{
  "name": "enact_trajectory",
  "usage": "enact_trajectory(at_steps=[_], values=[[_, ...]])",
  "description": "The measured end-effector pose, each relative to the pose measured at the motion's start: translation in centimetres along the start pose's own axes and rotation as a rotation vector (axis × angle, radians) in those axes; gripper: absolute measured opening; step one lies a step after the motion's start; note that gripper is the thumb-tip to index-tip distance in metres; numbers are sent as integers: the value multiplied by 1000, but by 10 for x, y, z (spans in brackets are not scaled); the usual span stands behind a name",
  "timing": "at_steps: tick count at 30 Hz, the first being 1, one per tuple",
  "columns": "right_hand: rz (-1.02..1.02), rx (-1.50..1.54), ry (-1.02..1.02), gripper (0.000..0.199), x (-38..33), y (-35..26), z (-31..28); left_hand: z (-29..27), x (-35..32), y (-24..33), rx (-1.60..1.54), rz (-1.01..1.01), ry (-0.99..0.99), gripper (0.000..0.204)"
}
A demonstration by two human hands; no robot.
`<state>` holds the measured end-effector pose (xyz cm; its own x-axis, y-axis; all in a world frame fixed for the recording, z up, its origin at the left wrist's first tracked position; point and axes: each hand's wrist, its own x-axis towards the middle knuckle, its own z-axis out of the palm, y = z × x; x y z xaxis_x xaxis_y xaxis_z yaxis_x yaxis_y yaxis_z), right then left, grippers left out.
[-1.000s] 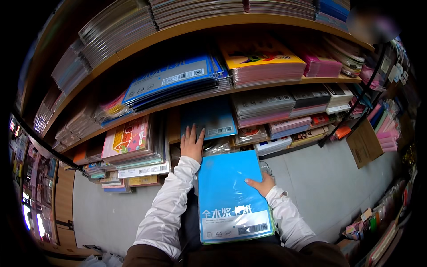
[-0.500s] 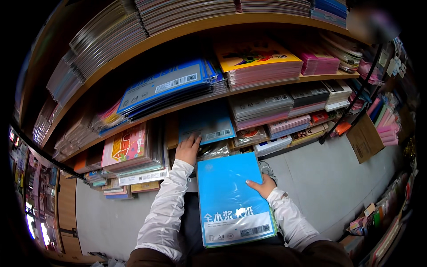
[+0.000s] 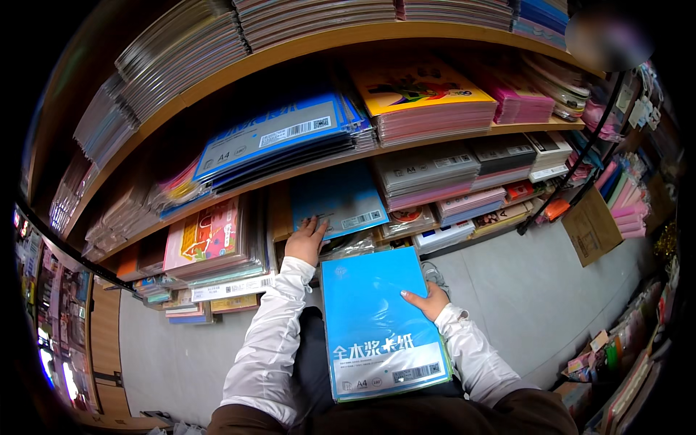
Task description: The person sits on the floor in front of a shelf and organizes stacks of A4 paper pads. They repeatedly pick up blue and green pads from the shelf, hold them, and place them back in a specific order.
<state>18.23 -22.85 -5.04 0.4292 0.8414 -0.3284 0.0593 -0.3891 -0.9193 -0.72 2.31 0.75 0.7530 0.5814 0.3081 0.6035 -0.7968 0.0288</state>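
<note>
My right hand grips the right edge of a plastic-wrapped blue paper pack, its thumb on top and its other fingers hidden beneath. This pack has a pale band and a barcode label near its lower end, and it lies over my lap. Farther off, my left hand rests with spread fingers on the near edge of another blue paper pack. That second pack lies flat in a lower shelf compartment, its far part in shadow under the shelf above.
Above the left hand runs a wooden shelf edge bearing a stack of blue-and-grey packs and a yellow-covered stack. Grey packs sit right of the compartment, a pink booklet stack left. A cardboard box stands on the floor at right.
Both hands keep their places on the two blue packs. Only the view of the shelves has shifted slightly.
</note>
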Motion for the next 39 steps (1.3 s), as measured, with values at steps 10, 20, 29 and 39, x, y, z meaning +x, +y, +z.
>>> enact_trajectory(at_steps=[10,20,29,39], values=[[31,-145,100,63,0,1,2,-64,-58,39,27,55,80,35],[-37,-63,151,69,9,29,1,-118,-203,123,-303,213,-225,33],[48,150,-32,60,-1,1,-2,-116,-166,93,-835,194,-157,21],[70,105,-41,64,-4,-8,-2,-15,-14,28,32,-117,15,47]])
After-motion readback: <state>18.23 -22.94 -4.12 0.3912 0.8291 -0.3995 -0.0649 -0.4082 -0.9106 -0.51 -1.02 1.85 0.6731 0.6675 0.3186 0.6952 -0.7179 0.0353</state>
